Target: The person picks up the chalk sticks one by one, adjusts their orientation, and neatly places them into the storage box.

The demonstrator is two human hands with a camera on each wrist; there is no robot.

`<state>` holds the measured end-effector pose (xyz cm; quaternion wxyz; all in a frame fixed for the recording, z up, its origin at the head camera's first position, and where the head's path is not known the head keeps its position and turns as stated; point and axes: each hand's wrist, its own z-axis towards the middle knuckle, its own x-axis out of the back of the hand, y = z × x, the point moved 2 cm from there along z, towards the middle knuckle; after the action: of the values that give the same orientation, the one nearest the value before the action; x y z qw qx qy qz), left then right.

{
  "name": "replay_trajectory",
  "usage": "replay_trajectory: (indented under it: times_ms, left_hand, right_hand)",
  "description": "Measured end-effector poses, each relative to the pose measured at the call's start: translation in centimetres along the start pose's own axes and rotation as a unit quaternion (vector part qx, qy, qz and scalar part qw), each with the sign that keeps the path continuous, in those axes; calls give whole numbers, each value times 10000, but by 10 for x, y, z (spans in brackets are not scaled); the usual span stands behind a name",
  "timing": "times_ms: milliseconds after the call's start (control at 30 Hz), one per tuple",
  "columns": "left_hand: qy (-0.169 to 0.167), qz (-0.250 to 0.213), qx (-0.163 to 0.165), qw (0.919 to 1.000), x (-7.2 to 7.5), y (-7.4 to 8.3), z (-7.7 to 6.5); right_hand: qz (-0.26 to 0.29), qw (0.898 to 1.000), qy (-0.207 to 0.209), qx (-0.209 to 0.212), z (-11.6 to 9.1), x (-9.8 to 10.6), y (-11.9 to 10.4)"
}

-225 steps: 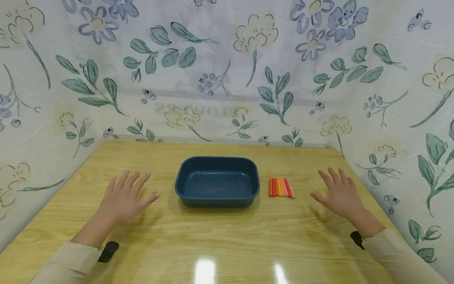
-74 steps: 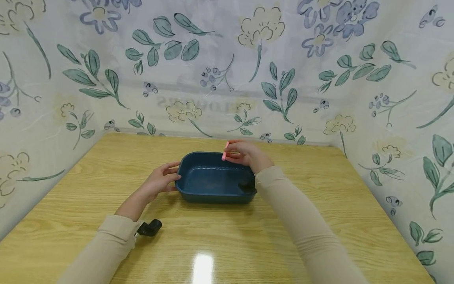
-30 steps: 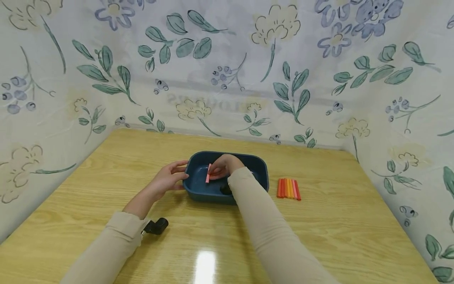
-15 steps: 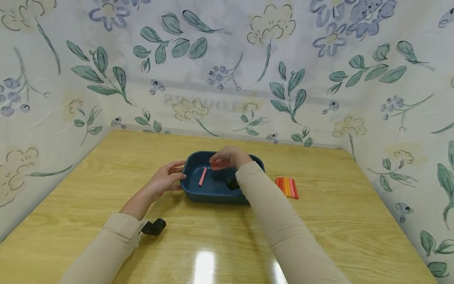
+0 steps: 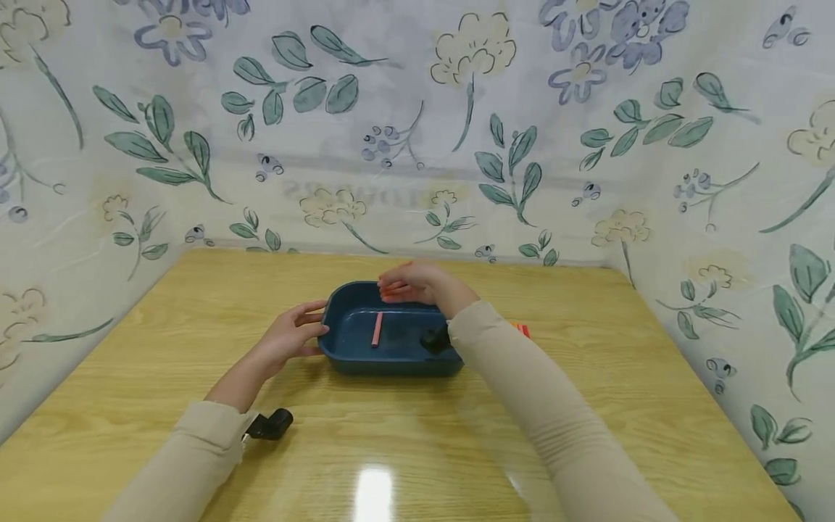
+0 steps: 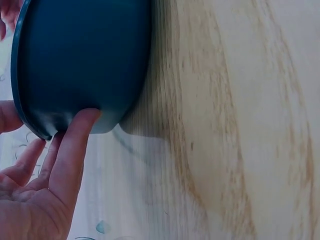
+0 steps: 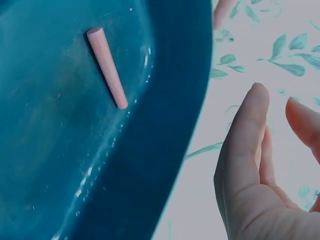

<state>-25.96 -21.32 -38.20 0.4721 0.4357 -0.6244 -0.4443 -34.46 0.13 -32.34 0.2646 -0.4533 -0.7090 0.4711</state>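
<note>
A pink stick of chalk (image 5: 377, 330) lies in the dark blue bin (image 5: 391, 367), left of its middle. It shows closely as a tapered pink chalk (image 7: 107, 68) in the right wrist view. My left hand (image 5: 287, 337) grips the bin's left end, thumb over the rim and fingers on the outer wall. The left wrist view has these fingers (image 6: 75, 145) against the wall. Over the bin's back rim hovers my right hand (image 5: 424, 284). Thumb and fingers are apart with nothing between them, as the right wrist view shows for this hand (image 7: 260, 190).
Right of the bin, a row of red, orange and pink sticks (image 5: 524, 330) is mostly hidden behind the right sleeve (image 5: 541, 391). Floral cloth (image 5: 417, 145) hangs behind and beside the wooden table (image 5: 391, 449).
The right hand brought a pink chalk over the bin, lowered it inside and let go. It has since risen toward the back rim. The left hand came from the table to the bin's left end.
</note>
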Motion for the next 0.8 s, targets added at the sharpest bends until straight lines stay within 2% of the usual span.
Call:
replay_trajectory:
  times_ms: [233,433,633,800]
  left_hand:
    - [-49,-14,11,10000,0,1,-1]
    - [-32,-20,-7,10000,1,1,-4]
    - [-85,-35,-21,10000,0,2,-4]
    - [-152,-79,-32,9998,-4,1,0]
  right_hand:
    - [75,9995,153,274,-22,15,-2]
    - [352,9984,211,393,-40,33,-2]
    - [372,9974,372,493,-55,57,4]
    - [338,9956,669,556,-67,81,12]
